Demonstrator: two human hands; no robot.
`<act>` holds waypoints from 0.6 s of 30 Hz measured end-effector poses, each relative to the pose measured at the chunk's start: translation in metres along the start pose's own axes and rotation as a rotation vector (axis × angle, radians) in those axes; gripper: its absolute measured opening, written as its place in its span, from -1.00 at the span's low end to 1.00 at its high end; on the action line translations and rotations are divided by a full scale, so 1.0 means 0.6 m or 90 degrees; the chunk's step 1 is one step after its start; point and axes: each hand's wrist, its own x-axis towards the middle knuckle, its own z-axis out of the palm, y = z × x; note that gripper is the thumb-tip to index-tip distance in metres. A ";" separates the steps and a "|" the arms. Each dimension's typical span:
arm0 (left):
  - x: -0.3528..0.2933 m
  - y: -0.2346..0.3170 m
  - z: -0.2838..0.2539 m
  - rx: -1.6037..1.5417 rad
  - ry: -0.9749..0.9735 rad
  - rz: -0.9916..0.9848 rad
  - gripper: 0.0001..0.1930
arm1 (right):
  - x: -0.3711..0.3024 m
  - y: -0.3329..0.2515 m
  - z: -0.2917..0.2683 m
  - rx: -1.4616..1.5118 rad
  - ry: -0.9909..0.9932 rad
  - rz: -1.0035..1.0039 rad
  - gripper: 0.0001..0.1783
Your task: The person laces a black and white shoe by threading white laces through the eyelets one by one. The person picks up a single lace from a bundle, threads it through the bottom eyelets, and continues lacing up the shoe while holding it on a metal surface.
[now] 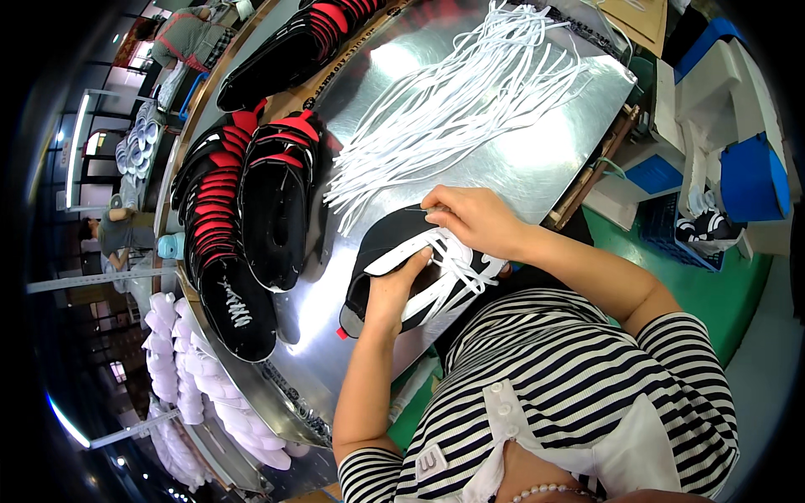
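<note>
Observed nearest the camera: a black-and-white striped shirt (pixel 579 352) with a white collar, and just at the lower edge a pearl necklace (pixel 545 490). Located beyond the shirt, at the near edge of a shiny metal table (pixel 537 163): a black shoe (pixel 381 243), white-laced over the opening, with a red tab (pixel 341 334) at its near left end. Found both hands at this shoe, close together but not clasped. Noted the left hand (pixel 392 295) reaching into the opening, thumb beside the white lacing (pixel 457 261), remaining fingers hidden; cannot tell how tight a grip. Noted the right hand (pixel 480 221) over the far right side of the shoe, thumb and forefinger drawn close at the black upper; cannot tell of any lace pinched there.

Recorded on the far part of the table: a loose, spread bundle of white laces (pixel 453 113), well apart from the shirt. Recorded to the left: several black-and-red shoes (pixel 226 222), the nearest bearing a light mark. Listed farther left and near: stacked pale pieces (pixel 222 398). Listed at right: a blue crate (pixel 683 243) on a green floor (pixel 708 285). Sighted at far left: two other people (pixel 116 230), small and unclear.
</note>
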 end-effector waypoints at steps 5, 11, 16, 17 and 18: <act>0.024 -0.009 0.001 0.042 0.039 0.009 -0.64 | 0.000 0.000 0.002 -0.101 -0.012 -0.014 -0.78; -0.004 -0.011 -0.028 -0.177 -0.127 -0.069 -0.81 | 0.000 0.004 0.020 -0.222 0.016 0.024 -0.82; -0.149 0.081 -0.160 -0.686 -0.201 0.309 -0.81 | 0.001 0.025 0.024 -0.270 0.073 0.057 -0.81; -0.183 0.115 -0.183 -0.760 -0.211 0.416 -0.79 | 0.003 0.021 0.026 -0.278 0.070 0.059 -0.81; -0.223 0.139 -0.191 -0.690 -0.219 0.601 -0.84 | 0.007 0.010 0.033 -0.277 0.062 0.053 -0.81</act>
